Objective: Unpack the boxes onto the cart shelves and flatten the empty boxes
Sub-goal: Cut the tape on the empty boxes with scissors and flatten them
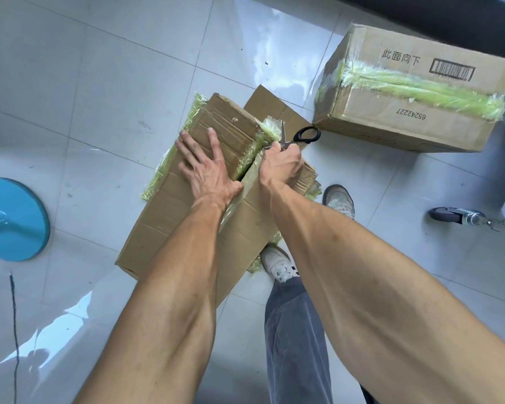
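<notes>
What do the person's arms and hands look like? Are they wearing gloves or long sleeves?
No gloves and no long sleeves. Both forearms are bare all the way to the picture's edge, so no sleeve shows. The left hand and right hand are bare too, with no rings, watch or bands that I can see. Veins and tendons stand out on the arms. Lower down, the person wears grey trousers and pale sneakers.

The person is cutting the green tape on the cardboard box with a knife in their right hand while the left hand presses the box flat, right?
Almost. It is not a knife: the right hand holds black-handled metal scissors at the green tape. The left hand does press flat on the brown cardboard box. The head view shows this.
</notes>
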`<action>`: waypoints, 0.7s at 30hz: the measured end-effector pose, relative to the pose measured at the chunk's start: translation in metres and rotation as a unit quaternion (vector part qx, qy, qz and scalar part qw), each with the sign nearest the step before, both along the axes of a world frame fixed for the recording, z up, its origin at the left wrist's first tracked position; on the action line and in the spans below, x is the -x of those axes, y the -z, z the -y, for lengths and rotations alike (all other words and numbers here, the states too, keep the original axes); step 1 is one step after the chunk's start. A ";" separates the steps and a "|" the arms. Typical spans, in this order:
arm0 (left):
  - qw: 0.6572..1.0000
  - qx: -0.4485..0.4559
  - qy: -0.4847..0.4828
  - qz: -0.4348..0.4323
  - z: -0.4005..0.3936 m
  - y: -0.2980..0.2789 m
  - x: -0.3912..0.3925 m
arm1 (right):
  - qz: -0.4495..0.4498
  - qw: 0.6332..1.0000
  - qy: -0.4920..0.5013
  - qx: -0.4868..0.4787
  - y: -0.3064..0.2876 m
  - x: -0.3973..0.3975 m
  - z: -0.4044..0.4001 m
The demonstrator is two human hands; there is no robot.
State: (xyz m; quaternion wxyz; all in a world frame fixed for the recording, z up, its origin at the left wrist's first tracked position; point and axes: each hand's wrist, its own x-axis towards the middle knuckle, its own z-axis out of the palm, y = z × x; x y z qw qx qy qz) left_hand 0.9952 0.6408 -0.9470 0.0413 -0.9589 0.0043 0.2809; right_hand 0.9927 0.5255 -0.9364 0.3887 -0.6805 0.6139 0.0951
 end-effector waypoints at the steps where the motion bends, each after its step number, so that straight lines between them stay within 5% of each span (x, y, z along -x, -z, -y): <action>1: 1.000 0.005 -0.009 -0.004 0.001 0.000 -0.001 | -0.001 1.000 -0.010 0.004 0.001 -0.001 0.001; 6: 0.998 0.041 -0.050 -0.004 -0.006 -0.003 -0.012 | 0.012 0.999 -0.028 0.008 0.000 -0.010 -0.003; 21: 0.996 0.064 -0.057 -0.026 -0.009 -0.010 -0.004 | 0.071 0.988 0.126 -0.062 -0.008 -0.029 0.006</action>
